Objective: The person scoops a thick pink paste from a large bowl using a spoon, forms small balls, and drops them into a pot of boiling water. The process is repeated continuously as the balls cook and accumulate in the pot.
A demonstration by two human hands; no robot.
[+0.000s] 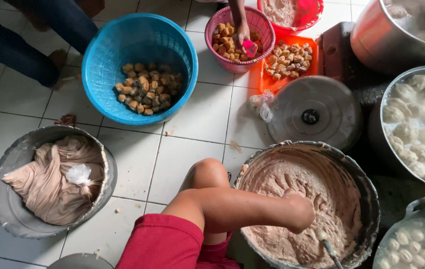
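Red shorts and a bent knee sit closest, on the tiled floor. At the near left, a grey basin holds a heap of pinkish paste with a plastic bag on top. Farther off, a blue basket holds fried tofu cubes. Right of it, another person's hand reaches into a pink basket, with an orange tray of more cubes beside it. A metal lid lies flat on the floor.

Just right of the knee, the left hand is sunk in the meat paste that fills a battered metal basin; its grip is closed in a fist around paste. A spoon pokes in at the near edge. The right hand is out of view. At the far right, a wide pan holds formed balls.

The paste looks slick, so a loose squeeze could drop a lump onto the floor, and the spoon could sink into the mix. The knee crowding the rim might tip the basin.
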